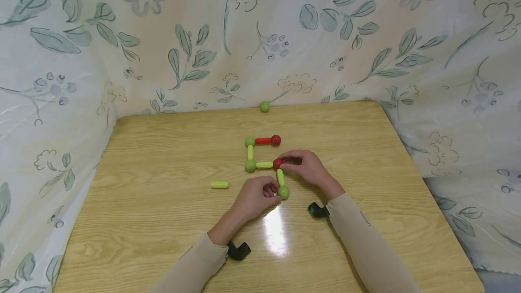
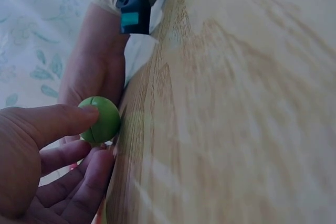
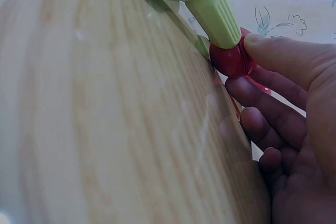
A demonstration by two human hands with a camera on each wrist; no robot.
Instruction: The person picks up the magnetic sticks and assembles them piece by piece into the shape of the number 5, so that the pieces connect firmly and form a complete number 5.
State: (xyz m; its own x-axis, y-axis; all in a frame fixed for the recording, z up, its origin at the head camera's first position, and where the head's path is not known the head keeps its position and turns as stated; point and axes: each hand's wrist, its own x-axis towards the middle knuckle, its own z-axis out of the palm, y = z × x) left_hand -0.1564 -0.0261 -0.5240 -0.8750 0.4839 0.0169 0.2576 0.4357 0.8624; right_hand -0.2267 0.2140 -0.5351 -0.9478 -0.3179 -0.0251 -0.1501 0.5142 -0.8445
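Observation:
My left hand (image 1: 254, 197) pinches a green ball (image 2: 107, 121) between thumb and fingers, low over the wooden table. Just beyond it, my right hand (image 1: 307, 166) holds a dark red ball (image 3: 227, 60) by thumb and fingertips. A ribbed yellow-green rod (image 1: 280, 177) joins these two balls. From the red ball another yellow-green rod (image 1: 264, 165) runs left to a second green ball (image 1: 250, 166). An upright yellow-green rod (image 1: 250, 153) links that to a third green ball (image 1: 250, 141), followed by a red rod (image 1: 262, 141) and a red ball (image 1: 276, 140).
One loose yellow-green rod (image 1: 220, 185) lies left of the joined pieces. At the table's (image 1: 163, 220) back edge sits a separate green ball (image 1: 265, 106), against the floral cloth (image 1: 252, 35). Black wrist devices (image 1: 239, 251) show beside both sleeves.

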